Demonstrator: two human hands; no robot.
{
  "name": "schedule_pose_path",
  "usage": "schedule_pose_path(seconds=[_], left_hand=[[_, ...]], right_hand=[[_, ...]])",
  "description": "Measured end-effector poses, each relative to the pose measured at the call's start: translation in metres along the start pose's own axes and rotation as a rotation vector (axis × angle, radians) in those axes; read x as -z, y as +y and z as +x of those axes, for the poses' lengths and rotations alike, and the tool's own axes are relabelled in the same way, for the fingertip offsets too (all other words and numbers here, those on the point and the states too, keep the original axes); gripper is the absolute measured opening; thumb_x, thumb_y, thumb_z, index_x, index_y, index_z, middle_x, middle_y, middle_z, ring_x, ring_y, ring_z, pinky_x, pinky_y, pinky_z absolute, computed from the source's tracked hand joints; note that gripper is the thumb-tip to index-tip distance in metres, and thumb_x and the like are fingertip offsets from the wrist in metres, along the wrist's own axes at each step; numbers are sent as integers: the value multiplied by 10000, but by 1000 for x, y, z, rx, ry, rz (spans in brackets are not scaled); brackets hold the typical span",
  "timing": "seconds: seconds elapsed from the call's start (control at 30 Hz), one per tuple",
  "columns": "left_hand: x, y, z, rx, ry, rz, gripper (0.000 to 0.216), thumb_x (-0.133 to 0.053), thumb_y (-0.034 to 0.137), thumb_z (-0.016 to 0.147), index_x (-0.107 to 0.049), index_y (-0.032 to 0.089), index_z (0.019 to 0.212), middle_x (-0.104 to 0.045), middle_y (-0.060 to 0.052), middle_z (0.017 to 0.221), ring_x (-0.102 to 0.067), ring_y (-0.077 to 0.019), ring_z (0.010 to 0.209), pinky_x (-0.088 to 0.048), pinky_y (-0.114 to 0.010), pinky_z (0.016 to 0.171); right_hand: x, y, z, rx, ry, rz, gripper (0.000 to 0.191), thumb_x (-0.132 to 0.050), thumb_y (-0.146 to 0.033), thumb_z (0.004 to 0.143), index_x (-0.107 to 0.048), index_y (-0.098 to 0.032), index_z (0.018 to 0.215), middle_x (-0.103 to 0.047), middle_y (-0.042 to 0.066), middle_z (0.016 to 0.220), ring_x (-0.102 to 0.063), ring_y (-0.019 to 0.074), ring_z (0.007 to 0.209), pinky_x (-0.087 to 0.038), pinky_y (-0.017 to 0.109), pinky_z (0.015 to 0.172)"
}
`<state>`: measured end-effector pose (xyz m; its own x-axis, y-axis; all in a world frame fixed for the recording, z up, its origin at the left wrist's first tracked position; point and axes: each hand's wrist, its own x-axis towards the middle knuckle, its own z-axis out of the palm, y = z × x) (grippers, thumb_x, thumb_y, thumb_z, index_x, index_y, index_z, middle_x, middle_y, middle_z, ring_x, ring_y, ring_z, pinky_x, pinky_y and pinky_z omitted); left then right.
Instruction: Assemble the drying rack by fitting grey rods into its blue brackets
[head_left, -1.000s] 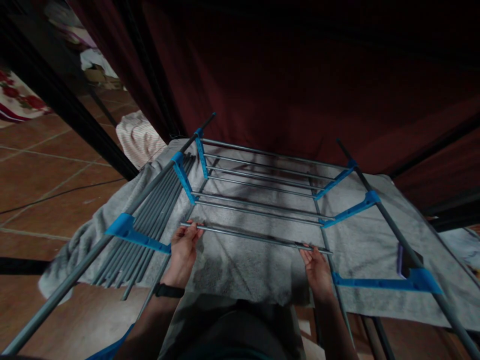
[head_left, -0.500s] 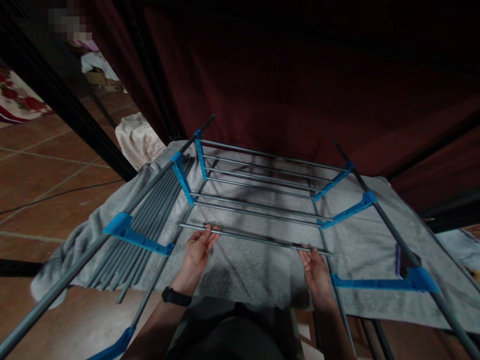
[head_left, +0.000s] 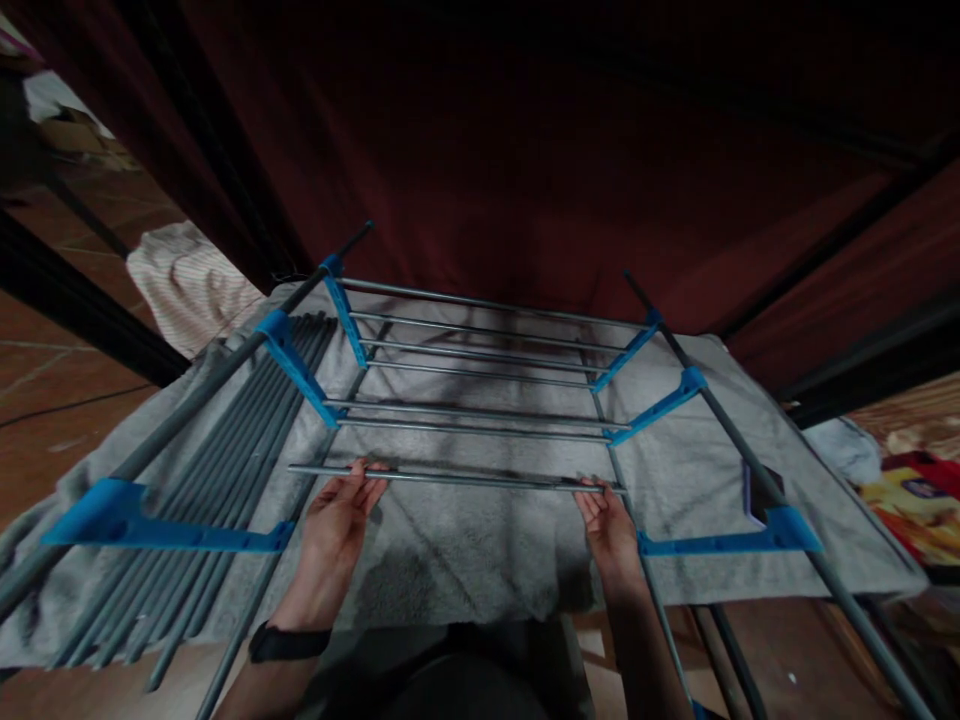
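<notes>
A thin grey metal rod [head_left: 465, 480] lies across between my two hands, almost level. My left hand [head_left: 335, 525], with a black band on the wrist, pinches it near its left end. Near the right end, the fingers of my right hand [head_left: 606, 528] are closed on it. Around my hands stands a rack frame of grey tubes with blue plastic brackets. The nearest pair is a left bracket [head_left: 187, 535] and a right bracket [head_left: 720, 542]. Beyond the held rod, several crossbars [head_left: 480, 382] span the farther brackets.
Several loose grey tubes [head_left: 232, 460] lie side by side on the left of the grey cloth [head_left: 465, 570]. A phone [head_left: 761, 488] rests by the right tube. Dark red curtain [head_left: 480, 150] hangs behind. A striped cloth [head_left: 191, 285] is at the left; a colourful package [head_left: 911, 500] at the right.
My view has swung to the right, so the rack and hands appear farther left. Both hands still hold the rod, which now looks more level in the picture.
</notes>
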<state>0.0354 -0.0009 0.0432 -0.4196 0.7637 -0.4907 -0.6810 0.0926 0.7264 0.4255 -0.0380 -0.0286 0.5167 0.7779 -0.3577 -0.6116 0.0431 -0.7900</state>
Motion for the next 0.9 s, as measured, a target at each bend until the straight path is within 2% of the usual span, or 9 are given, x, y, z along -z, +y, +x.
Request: schedule_pose_path(seconds=[0.1,0.27,0.53,0.73,0.9], left_hand=[[-7,2,-5,46,36,26,235,-647,32,839,-620,143,635,-740,-25,771,-741,-151,757,-638,-269,727],[-17,-2,-14,76,11,52,267,-592,16,873,-608,129,632,-731,-37,775,-739,-152,781,-635,-293,787],[-12,4,-10,82,45,66,243,-535,-23,874,-661,123,727,-735,-37,836,-739,-164,815,-637,-290,769],[-14,3,-11,90,41,54,257,-530,-9,881,-654,130,703,-737,-34,821,-740,-168,823,-650,-301,766],[-11,-1,-7,113,37,60,229,-540,0,882,-680,131,758,-735,-28,783,-743,-167,813,-647,-298,772]], right_hand=[[-3,0,-2,10,1,22,117,-749,-305,796,-707,-219,862,-781,12,911,-745,159,900,-587,317,932],[-12,1,-4,10,20,36,150,-755,-335,794,-698,-217,866,-781,7,878,-747,153,850,-605,302,858],[-15,-6,8,97,94,68,114,-709,-301,780,-680,-229,864,-780,-5,876,-744,153,879,-600,302,849],[-15,-2,10,56,96,90,143,-746,-304,749,-686,-226,853,-783,-3,862,-746,154,850,-603,283,812],[-22,3,3,19,68,122,131,-764,-277,740,-707,-229,847,-794,19,890,-752,172,866,-607,293,811]])
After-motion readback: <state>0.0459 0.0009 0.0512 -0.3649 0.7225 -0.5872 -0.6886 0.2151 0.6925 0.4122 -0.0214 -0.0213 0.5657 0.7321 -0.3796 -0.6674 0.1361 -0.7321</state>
